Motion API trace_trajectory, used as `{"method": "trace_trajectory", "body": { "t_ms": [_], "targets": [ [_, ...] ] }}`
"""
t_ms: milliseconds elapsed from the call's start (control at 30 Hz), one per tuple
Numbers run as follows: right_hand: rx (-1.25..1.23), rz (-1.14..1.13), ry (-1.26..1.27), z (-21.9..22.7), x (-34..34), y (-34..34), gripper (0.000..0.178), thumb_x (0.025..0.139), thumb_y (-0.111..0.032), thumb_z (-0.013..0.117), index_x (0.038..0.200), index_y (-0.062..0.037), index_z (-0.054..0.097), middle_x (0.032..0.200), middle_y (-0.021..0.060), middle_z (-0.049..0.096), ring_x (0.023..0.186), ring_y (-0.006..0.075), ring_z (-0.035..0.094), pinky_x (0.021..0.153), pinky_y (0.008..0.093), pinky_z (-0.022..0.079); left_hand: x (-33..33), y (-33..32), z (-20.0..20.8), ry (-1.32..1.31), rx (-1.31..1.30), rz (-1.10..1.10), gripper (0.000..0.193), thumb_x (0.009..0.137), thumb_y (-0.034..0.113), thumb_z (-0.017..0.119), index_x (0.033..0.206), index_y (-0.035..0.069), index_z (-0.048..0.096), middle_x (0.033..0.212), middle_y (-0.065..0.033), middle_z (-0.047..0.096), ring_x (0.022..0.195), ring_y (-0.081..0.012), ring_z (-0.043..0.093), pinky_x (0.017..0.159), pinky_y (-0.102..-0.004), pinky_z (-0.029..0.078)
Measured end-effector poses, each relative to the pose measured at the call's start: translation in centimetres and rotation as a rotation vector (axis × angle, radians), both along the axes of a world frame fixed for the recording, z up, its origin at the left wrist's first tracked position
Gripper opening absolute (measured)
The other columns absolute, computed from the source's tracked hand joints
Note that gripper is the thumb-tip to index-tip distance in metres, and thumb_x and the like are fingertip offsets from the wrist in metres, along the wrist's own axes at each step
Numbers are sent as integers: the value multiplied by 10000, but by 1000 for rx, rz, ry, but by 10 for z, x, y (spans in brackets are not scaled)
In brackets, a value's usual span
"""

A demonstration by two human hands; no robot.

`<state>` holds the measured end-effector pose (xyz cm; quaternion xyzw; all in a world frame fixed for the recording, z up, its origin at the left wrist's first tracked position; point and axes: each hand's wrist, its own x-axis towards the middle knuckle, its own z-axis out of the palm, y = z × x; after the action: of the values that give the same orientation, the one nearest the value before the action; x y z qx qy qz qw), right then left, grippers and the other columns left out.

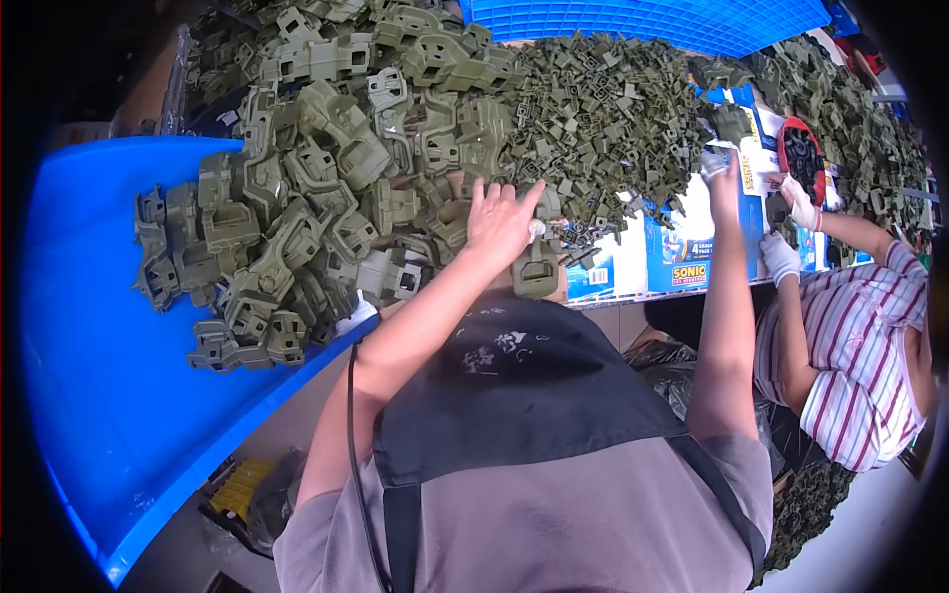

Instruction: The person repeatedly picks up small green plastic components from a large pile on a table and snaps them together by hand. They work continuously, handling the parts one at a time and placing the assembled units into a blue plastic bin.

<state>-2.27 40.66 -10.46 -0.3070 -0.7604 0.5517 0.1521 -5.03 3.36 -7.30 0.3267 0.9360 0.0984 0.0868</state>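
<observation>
My left hand (pixel 502 222) lies over the edge of a heap of large olive-green plastic parts (pixel 341 128), its fingers stretched apart and nothing gripped. Something white is at its thumb. Just beside it, a green plastic piece (pixel 536 272) rests at the table's front edge. Stretched far forward on the right, my right hand (pixel 722 166) is over a printed cardboard sheet (pixel 672 242), close to a green part (pixel 732 121). White shows about its fingertips, which are too small and blurred to read. Between the hands spreads a pile of small green parts (pixel 608 124).
A large blue plastic tray (pixel 109 326) stands at the left, and a blue crate (pixel 643 15) at the back. On my right a co-worker's white-gloved hands (pixel 791 227) are near a red-rimmed container (pixel 801 163). More green parts (pixel 850 128) lie beyond it.
</observation>
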Motion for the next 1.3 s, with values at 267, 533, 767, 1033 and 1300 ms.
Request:
{"method": "trace_trajectory", "body": {
  "t_ms": [267, 533, 767, 1033, 1300],
  "targets": [
    [227, 686, -455, -30, 98, -232, 366, 694, -316, 703, 855, -11, 583, 871, 201, 594, 907, 354, 552, 794, 387, 447, -2, -1, 5, -146, 14, 19, 623, 747, 283, 646, 1306, 182, 390, 1065, -191, 557, 1065, -312, 513, 999, -481, 247],
    [-509, 379, 149, 55, 87, -246, 329, 802, -71, 634, 1008, -54, 378, 951, 63, 532, 869, 125, 542, 745, 269, 457, 31, -29, 61, -736, 934, 176, 1181, 598, 149, 809, 1412, 121, -46, 1327, -250, 335, 1179, -319, 434, 971, -404, 375],
    [-42, 849, 324, 88, 77, -286, 893, 740, -78, 601, 1406, -29, 9, 1465, 179, 68, 1342, 285, 163, 1075, 370, 193, 56, -97, 66, -711, 1045, 277, 1093, 641, -26, 708, 1400, 127, -63, 1271, -198, 321, 1140, -289, 446, 888, -369, 450],
    [-128, 867, 143, 71, 41, -245, 896, 748, -146, 646, 1418, -90, 54, 1449, 190, 149, 1334, 313, 176, 1069, 371, 200, 54, -151, 91, -962, 1410, 396, 682, 824, 222, 524, 1377, 83, 149, 1220, -188, 438, 1050, -330, 515, 862, -451, 460],
    [690, 706, -44, -19, 103, -168, 235, 652, -9, 598, 877, -79, 596, 843, 148, 556, 833, 324, 555, 737, 403, 465, 40, -129, 75, -1303, 1756, 368, 701, 819, 545, 502, 1281, 41, 344, 1125, -185, 520, 738, -275, 625, 598, -346, 549]
  ]
}}
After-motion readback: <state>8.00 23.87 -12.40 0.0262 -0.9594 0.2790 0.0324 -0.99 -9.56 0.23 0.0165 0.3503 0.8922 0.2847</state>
